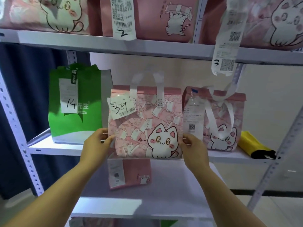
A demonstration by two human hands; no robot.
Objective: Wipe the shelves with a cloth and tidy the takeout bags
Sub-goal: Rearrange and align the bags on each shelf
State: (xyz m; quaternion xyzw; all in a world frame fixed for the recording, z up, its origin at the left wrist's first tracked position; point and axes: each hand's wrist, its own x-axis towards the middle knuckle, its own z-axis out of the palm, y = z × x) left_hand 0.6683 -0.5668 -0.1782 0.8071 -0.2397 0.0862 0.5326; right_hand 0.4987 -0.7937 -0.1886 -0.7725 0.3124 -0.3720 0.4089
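The left fingers (102,134) curl round the lower left edge of the pink cat bag (147,117), thumb on its front face; the right fingers (186,140) pinch the lower right edge the same way. So the left hand (96,142) and the right hand (194,149) grip the bag between them, one at each side, and it stands upright with its white handles up. A receipt (121,108) marked 34 sticks to its upper left front. The bag's bottom lies at the front edge of the middle shelf (57,149); I cannot tell whether it rests there or is lifted clear.

Just to its left on this shelf stands a green pizza bag (73,122) with a slip marked 14. Just to its right stands a second pink cat bag (219,118) with a long receipt, and beyond that, at the shelf's right end, lies a yellow folded item (249,142) with a black end.

On the upper shelf (147,47) more pink cat bags stand in a row, receipts marked 2 and 3 hanging over its edge. On the lower shelf (172,185) stands a small pink bag (134,172)
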